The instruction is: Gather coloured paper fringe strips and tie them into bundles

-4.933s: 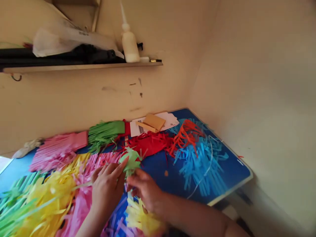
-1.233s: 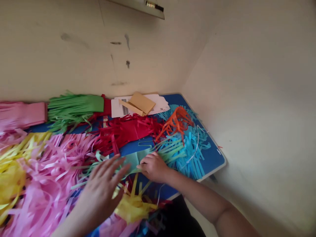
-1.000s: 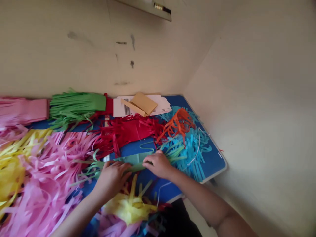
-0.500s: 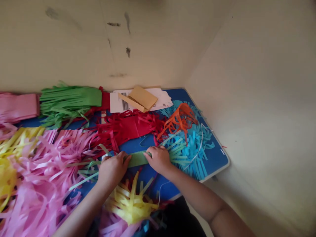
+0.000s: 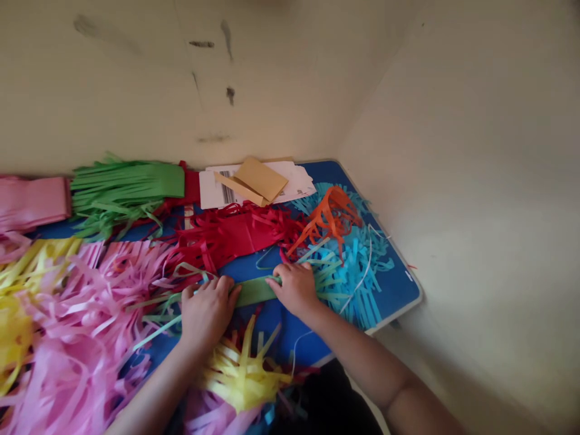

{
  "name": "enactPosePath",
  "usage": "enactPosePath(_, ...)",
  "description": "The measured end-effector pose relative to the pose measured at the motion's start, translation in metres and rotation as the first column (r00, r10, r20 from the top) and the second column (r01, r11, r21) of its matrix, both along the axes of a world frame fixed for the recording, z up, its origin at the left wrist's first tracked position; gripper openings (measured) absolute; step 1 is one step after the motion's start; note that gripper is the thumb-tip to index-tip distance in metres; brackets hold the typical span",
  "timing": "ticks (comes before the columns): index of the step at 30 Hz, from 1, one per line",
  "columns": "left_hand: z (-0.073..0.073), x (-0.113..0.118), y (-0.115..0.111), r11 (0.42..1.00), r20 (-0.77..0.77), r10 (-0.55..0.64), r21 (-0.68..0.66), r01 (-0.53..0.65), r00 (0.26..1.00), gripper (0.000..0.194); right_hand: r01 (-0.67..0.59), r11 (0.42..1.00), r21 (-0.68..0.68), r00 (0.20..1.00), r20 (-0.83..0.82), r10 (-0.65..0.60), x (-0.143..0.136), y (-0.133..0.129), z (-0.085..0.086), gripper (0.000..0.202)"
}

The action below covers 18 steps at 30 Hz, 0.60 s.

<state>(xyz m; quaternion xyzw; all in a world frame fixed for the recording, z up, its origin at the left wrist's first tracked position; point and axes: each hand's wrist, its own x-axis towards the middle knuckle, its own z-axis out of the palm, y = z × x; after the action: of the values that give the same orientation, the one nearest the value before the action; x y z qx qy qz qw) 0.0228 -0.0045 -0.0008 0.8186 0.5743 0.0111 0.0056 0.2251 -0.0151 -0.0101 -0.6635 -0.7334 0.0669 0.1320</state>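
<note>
Cream walls meet in a corner above a blue desk [image 5: 399,289] that fills the lower left of the frame and is strewn with fringed paper. At lower centre, the left hand [image 5: 207,309] and the right hand [image 5: 295,289] both press down on a folded green paper strip [image 5: 254,291] lying flat on the desk between them, its fringe spreading out past each hand. Fingers of both hands are curled onto the strip, pinning it rather than lifting it. Light blue fringe [image 5: 357,272] lies just right of the right hand, red fringe [image 5: 235,234] above the strip, yellow fringe [image 5: 242,374] below, and pink fringe [image 5: 90,314] at far left. White cards with a tan envelope [image 5: 258,179] sit against the wall.
</note>
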Motion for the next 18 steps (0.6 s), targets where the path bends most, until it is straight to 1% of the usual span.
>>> enactPosePath(1,0.001,0.000,0.000,0.999,0.012,-0.030,0.032,0.030,0.999,0.032,0.022,0.998,0.055,0.999,0.041,-0.024,-0.001,-0.001,0.004,0.021)
enactPosePath(2,0.002,0.000,0.000,0.995,0.021,-0.080,0.054,0.079,0.997,0.027,0.014,0.994,0.106,0.996,0.089,-0.023,-0.003,-0.002,0.008,0.019)
enactPosePath(3,0.004,0.001,0.000,0.988,0.028,-0.146,0.063,0.144,0.989,0.023,-0.032,0.990,0.139,0.990,0.140,0.012,-0.006,-0.003,0.011,0.014)
enactPosePath(4,0.006,0.001,0.001,0.974,0.033,-0.220,0.062,0.218,0.975,0.020,-0.106,0.984,0.143,0.979,0.188,0.078,-0.009,-0.005,0.013,0.007)
enactPosePath(6,0.009,0.000,0.000,0.938,0.039,-0.344,0.050,0.342,0.938,0.019,-0.269,0.960,0.080,0.941,0.234,0.245,-0.013,-0.010,0.014,0.014)
enactPosePath(7,0.011,0.000,-0.001,0.924,0.041,-0.382,0.046,0.380,0.923,0.017,-0.327,0.944,0.040,0.925,0.219,0.311,-0.014,-0.013,0.013,0.014)
enactPosePath(8,0.013,-0.001,-0.003,0.913,0.045,-0.406,0.049,0.404,0.913,0.016,-0.363,0.932,0.009,0.916,0.185,0.355,-0.013,-0.016,0.012,0.009)
enactPosePath(9,0.016,-0.001,-0.006,0.906,0.050,-0.421,0.062,0.418,0.906,0.014,-0.379,0.925,-0.011,0.915,0.144,0.377,-0.011,-0.019,0.010,0.008)
enactPosePath(11,0.019,-0.002,-0.012,0.900,0.064,-0.430,0.111,0.421,0.901,0.014,-0.400,0.916,-0.020,0.913,0.076,0.400,-0.005,-0.024,0.008,0.023)
enactPosePath(13,0.021,-0.002,-0.018,0.901,0.078,-0.416,0.172,0.399,0.906,0.017,-0.417,0.909,-0.007,0.908,0.044,0.417,0.004,-0.024,0.007,0.030)
enactPosePath(15,0.021,-0.004,-0.019,0.902,0.079,-0.403,0.203,0.381,0.912,0.019,-0.449,0.893,0.009,0.893,0.017,0.449,0.013,-0.019,0.005,0.031)
enactPosePath(18,0.015,-0.009,-0.015,0.904,0.086,-0.386,0.235,0.357,0.919,0.024,-0.490,0.871,0.025,0.871,-0.037,0.491,0.025,-0.008,0.003,0.028)
